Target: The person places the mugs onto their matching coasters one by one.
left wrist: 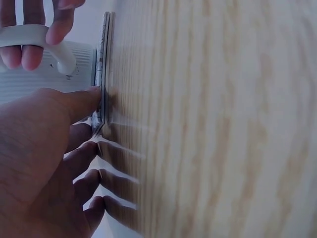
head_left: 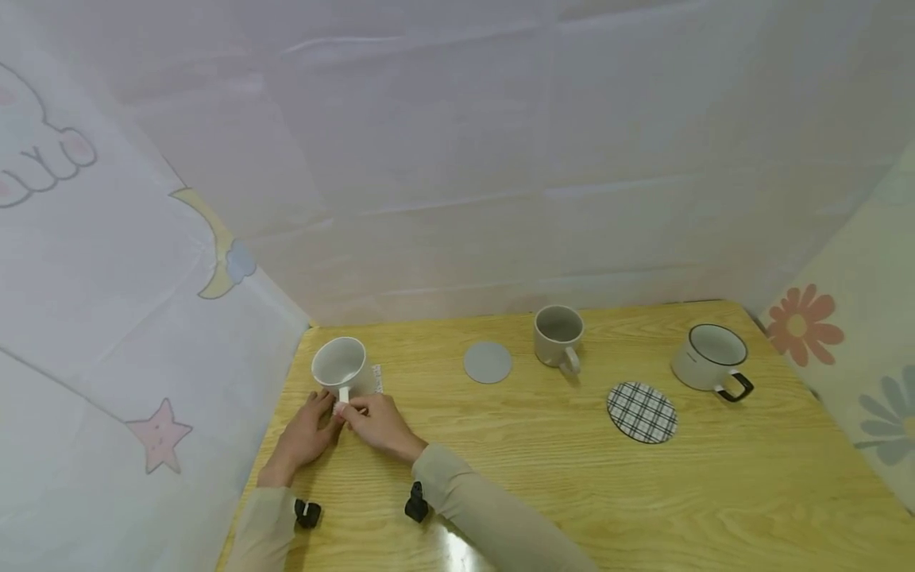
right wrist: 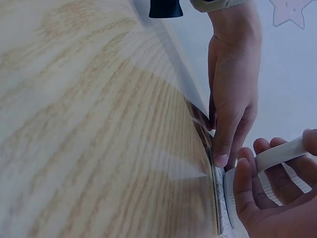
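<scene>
A white ribbed mug [head_left: 339, 361] stands at the table's left end on a thin coaster with a grey-white pattern [head_left: 378, 378]. Fingers of my right hand [head_left: 384, 427] are curled round the mug's handle [head_left: 344, 394], with the thumb over it. My left hand [head_left: 306, 433] lies just left of the handle, thumb touching the coaster's edge [left wrist: 102, 54] in the left wrist view. Its other fingers are stretched out, tips down at the tabletop beside the coaster. Most of the coaster is hidden under the mug and behind the hands.
A plain grey round coaster [head_left: 488, 362] lies mid-table, with a beige mug [head_left: 554, 351] to its right. Farther right are a black-and-white checked round coaster [head_left: 642, 412] and a white mug with black rim and handle [head_left: 696, 369]. Printed cloth walls [head_left: 457, 199] enclose the wooden table [head_left: 543, 469].
</scene>
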### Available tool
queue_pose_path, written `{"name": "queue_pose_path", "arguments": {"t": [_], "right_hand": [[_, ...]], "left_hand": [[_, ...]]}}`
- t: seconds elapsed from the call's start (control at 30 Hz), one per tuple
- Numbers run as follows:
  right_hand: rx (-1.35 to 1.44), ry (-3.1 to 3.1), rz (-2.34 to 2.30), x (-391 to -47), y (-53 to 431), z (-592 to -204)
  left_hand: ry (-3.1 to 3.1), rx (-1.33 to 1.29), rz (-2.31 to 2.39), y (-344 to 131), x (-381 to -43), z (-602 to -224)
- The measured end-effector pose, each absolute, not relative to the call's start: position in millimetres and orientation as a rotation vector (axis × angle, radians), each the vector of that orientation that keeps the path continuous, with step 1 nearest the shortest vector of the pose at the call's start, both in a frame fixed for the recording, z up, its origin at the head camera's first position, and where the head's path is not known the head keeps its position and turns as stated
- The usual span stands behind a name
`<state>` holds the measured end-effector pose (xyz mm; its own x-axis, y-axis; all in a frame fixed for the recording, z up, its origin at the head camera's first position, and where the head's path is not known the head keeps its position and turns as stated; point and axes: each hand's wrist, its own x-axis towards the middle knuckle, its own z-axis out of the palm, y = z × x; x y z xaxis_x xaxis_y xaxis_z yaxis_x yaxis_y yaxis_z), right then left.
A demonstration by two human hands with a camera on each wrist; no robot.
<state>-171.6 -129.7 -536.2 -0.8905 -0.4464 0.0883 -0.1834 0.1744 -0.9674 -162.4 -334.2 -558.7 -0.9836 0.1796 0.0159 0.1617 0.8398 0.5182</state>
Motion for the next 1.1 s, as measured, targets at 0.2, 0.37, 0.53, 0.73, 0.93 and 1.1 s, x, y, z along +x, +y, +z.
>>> {"name": "queue_pose_path", "arguments": {"t": [0.2,0.37,0.53,0.73,0.93,1.1], "right_hand": [[-0.6,2.283,-1.732,-173,-130,-532],[-0.595,2.287,-1.716,-172,-129,-530],[-0.589,2.282,-1.701,-172,-127,-528],[-0.599,2.291,-1.668,-171,-123,-519],[-0.614,2.302,-1.622,-169,-120,-514],[-0.603,2.31,-1.605,-167,-118,-510]], "left_hand": [[2.985,0.265,0.795,-333,-160,-556],[2.986,0.254,0.77,-332,-159,-555],[2.983,0.217,0.733,-330,-160,-555],[3.001,0.212,0.716,-329,-161,-554],[2.998,0.189,0.702,-328,-160,-553],[3.005,0.183,0.694,-328,-160,-551]]}}
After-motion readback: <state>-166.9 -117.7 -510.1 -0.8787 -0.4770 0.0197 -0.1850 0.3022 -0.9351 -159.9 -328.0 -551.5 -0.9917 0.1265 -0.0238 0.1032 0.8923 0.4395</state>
